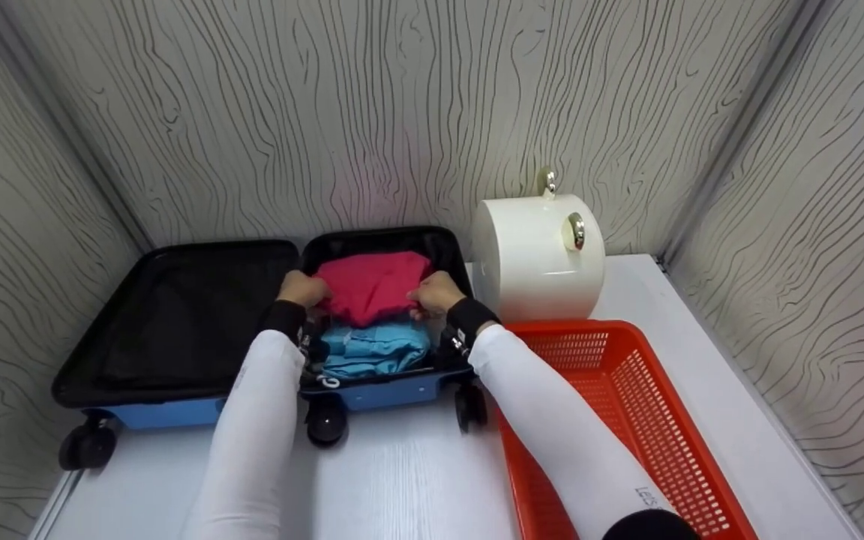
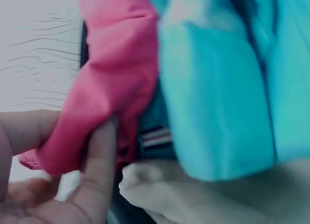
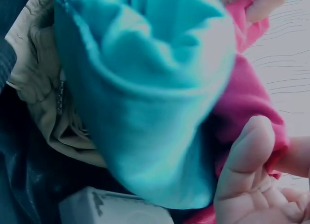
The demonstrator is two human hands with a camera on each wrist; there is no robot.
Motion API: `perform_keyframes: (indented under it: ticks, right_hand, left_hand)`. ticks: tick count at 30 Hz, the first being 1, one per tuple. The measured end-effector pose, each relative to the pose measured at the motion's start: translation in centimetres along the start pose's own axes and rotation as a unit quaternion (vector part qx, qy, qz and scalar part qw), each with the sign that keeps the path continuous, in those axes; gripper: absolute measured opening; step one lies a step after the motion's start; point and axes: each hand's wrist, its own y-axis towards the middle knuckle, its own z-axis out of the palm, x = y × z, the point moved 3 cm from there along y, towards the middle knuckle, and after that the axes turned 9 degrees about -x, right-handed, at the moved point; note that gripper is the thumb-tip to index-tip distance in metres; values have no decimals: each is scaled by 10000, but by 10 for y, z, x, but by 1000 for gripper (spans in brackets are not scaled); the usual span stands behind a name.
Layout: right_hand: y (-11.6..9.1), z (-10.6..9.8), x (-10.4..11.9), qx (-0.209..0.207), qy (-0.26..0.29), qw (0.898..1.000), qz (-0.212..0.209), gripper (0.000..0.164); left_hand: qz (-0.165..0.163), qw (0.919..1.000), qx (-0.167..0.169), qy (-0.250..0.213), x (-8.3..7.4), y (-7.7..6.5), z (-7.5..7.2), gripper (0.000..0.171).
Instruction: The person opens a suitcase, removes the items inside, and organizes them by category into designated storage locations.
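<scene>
A pink folded garment (image 1: 372,285) lies in the right half of an open suitcase (image 1: 387,394). My left hand (image 1: 303,289) pinches its left end; in the left wrist view the thumb and fingers (image 2: 99,161) close on the pink fabric. At the other end my right hand (image 1: 438,292) pinches the pink cloth, its thumb (image 3: 254,141) against the fabric in the right wrist view. Nearer me, a turquoise garment (image 1: 376,349) sits folded in the same half. Beside it, a beige garment (image 3: 68,122) shows in the right wrist view.
The suitcase's black-lined left half (image 1: 192,322) lies open beside the packed half. A red perforated basket (image 1: 661,420) stands at right, partly under my right forearm. Behind it rests a white cylindrical container (image 1: 544,262) with shiny gold-toned knobs. Patterned walls (image 1: 372,112) enclose the white table (image 1: 379,480).
</scene>
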Motion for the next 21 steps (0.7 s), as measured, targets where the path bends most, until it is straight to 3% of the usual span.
perform_keyframes:
  ticks: [2, 4, 6, 8, 14, 19, 21]
  right_hand:
    - [-1, -3, 2, -20, 253, 9997, 59, 25]
    - [-4, -7, 5, -23, 563, 9983, 116, 24]
    - [-7, -11, 8, -26, 770, 9969, 129, 22]
    - [-11, -16, 12, -15, 939, 9955, 130, 18]
    - [-28, -31, 22, 233, 952, 9952, 53, 17]
    - [-48, -40, 13, 608, 360, 9975, 27, 26]
    - [-54, -43, 6, 759, 41, 9970, 108, 29]
  left_hand:
    - [-342, 9966, 524, -529, -17, -31, -8, 9]
    - [-592, 9901, 987, -803, -25, -47, -12, 7]
    - [-652, 9870, 1299, -690, -29, -56, -16, 9]
    - [-521, 9882, 1370, -446, -31, -58, -20, 6]
    - [-491, 9842, 1531, -745, -26, -58, -26, 9]
    - [-326, 9747, 2206, -151, -21, -64, -25, 9]
    - [-512, 9673, 2479, -141, -19, -68, -23, 20]
